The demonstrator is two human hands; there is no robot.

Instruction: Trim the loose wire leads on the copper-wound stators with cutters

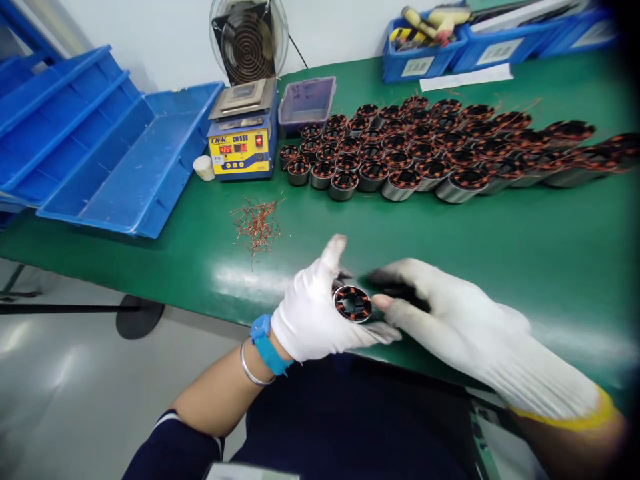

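Note:
A motor stator (353, 304), a metal ring with copper windings inside, rests in my gloved left hand (320, 310). The left fingers curl round it with the ring's open end facing up, and the thumb points away from me. Just to the right is my gloved right hand (445, 313), its bare thumb tip close to the stator's rim. Its thumb and fingers are apart and a little blurred, with nothing seen between them. Whether the right thumb touches the stator I cannot tell.
Rows of copper-wound stators (400, 150) stand across the green table (200, 233). Copper wire clippings (257, 223) lie left of centre. Behind them are a yellow-blue soldering pot (243, 143), a purple bin (307, 100) and a fan (246, 41). Blue trays (145, 160) sit at left; tool bins (425, 63) at back.

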